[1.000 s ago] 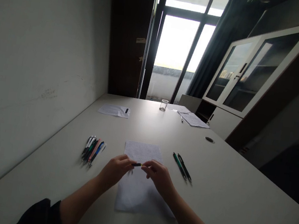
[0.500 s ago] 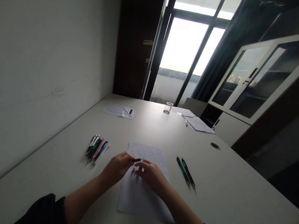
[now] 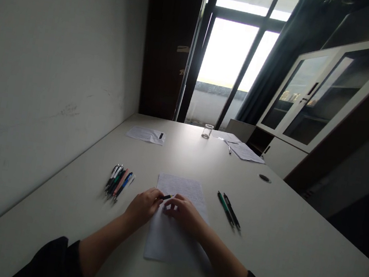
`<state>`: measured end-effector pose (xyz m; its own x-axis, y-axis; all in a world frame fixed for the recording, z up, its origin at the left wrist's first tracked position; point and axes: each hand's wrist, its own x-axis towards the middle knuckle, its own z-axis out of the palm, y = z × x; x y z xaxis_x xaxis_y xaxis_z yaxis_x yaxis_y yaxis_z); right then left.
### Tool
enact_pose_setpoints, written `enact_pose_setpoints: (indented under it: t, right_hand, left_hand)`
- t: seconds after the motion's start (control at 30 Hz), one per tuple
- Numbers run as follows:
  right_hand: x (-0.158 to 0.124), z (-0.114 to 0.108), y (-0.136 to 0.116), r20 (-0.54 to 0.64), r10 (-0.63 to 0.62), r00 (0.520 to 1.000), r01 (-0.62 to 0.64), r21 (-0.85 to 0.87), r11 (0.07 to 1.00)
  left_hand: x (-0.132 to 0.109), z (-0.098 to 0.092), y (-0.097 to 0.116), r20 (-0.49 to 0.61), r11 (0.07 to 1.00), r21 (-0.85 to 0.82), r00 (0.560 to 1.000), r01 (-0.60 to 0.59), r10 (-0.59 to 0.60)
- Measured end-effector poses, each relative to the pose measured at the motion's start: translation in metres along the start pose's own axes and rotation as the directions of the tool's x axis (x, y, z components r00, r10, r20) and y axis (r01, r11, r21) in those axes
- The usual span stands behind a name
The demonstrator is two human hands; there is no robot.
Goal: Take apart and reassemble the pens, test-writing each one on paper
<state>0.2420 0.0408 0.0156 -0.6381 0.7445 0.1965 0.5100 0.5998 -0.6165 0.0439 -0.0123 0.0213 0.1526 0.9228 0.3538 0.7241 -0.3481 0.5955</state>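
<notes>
My left hand [image 3: 144, 206] is closed, its fingertips pinching a short dark pen barrel [image 3: 166, 197] with a yellowish end pointing right. The barrel is held above a sheet of lined paper [image 3: 175, 243]. Opposite it, my right hand [image 3: 187, 215] is curled low over the same sheet. Its fingertips meet at a tiny pale piece [image 3: 164, 208], too small and dim to name. The two hands are close together, with the barrel's end near the right knuckles.
Several pens [image 3: 118, 183] lie bunched to the left. A green pen [image 3: 225, 211] and a black pen [image 3: 232, 212] lie to the right. Farther back are a loose sheet [image 3: 146, 135], a glass cup [image 3: 207, 131], stacked papers [image 3: 245, 152] and a round desk hole [image 3: 264, 178].
My right fingertips have come down and closed in on the tiny pale piece. The left hand keeps its pinch on the pen barrel. The whole view has shifted slightly.
</notes>
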Motion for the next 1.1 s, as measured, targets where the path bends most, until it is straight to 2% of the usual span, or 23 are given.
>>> enact_pose_setpoints:
  t: [0.37,0.57,0.77,1.1]
  right_hand:
    - [-0.002,-0.002,0.0,-0.043,0.078,0.996,-0.072,0.129,0.989]
    - [-0.003,-0.018,0.006,-0.151,0.194,0.969,-0.154,0.24,0.958]
    - [-0.005,-0.031,0.005,-0.288,0.224,0.931,-0.134,0.301,0.944]
    - [-0.005,-0.029,0.004,-0.271,0.218,0.938,-0.134,0.299,0.945]
  left_hand:
    - [-0.001,-0.004,0.004,0.015,1.0,0.017,1.0,0.019,-0.019]
    - [-0.001,-0.004,0.004,0.024,0.999,0.026,0.999,0.033,-0.033]
    - [-0.001,-0.004,0.003,0.018,0.999,0.036,1.0,0.02,-0.021]
    - [-0.002,-0.004,0.004,0.024,0.999,0.025,0.999,0.026,-0.026]
